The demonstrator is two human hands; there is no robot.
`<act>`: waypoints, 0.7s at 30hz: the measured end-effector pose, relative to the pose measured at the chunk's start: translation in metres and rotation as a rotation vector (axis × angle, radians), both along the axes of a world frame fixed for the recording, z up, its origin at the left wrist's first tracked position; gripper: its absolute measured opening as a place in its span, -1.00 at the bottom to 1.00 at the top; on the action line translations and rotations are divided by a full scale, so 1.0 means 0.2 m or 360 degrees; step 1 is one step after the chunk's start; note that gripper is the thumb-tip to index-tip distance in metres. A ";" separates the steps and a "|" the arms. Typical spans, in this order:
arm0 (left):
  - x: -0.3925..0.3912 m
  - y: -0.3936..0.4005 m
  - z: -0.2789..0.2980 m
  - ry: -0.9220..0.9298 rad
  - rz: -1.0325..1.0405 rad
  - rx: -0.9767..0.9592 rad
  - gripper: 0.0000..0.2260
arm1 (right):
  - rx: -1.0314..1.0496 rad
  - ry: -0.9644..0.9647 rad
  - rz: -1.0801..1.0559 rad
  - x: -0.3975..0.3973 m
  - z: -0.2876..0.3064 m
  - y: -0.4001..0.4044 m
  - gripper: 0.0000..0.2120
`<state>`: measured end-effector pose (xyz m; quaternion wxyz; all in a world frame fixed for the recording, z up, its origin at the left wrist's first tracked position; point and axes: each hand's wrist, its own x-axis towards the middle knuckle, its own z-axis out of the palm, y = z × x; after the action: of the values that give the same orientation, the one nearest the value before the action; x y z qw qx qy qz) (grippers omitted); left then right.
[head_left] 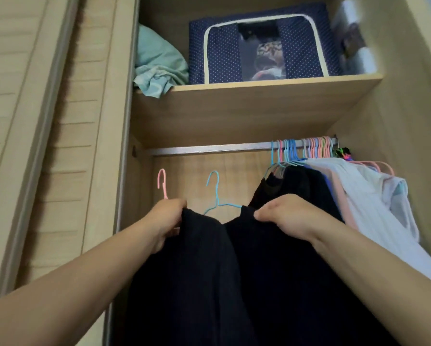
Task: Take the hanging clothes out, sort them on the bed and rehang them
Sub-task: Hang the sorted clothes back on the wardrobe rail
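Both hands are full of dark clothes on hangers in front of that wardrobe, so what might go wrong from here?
1. The left hand and right hand each hold dark garments up by the top; a slack grip might drop them.
2. The pink hanger and blue hanger have free hooks, not on the rail, and may snag.
3. Clothes crowd the rail's right end; tangling seems likely.

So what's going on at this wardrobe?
A person stands at an open wardrobe holding up dark clothes on hangers. The left hand grips one dark piece with a pink hanger sticking up from it; the right hand grips another on a blue hanger. Neither hook is on the rail. More clothes hang bunched at the rail's right end. A spotted storage box sits on the shelf above.
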<state>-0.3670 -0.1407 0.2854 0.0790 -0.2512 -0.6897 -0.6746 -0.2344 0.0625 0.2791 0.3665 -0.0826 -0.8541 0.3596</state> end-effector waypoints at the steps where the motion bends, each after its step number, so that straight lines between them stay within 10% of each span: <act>1: -0.03 -0.05 0.00 0.0010 -0.0002 -0.0062 -0.70 | 0.0038 -0.0013 -0.0041 -0.04 0.02 -0.01 -0.85; 12: -0.34 -0.29 0.15 0.0235 -0.0064 -0.0209 -0.69 | 0.0552 0.0239 -0.0773 -0.62 0.79 0.02 -0.68; 21: -0.44 -0.29 0.15 0.0272 -0.0165 -0.0132 -0.75 | 0.1134 -0.0170 -0.1104 -0.80 0.62 0.06 -0.81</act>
<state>-0.4548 -0.1979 0.3161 0.0921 -0.3462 -0.6939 -0.6246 -0.3937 0.0735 0.4021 0.4257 -0.2497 -0.8637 -0.1024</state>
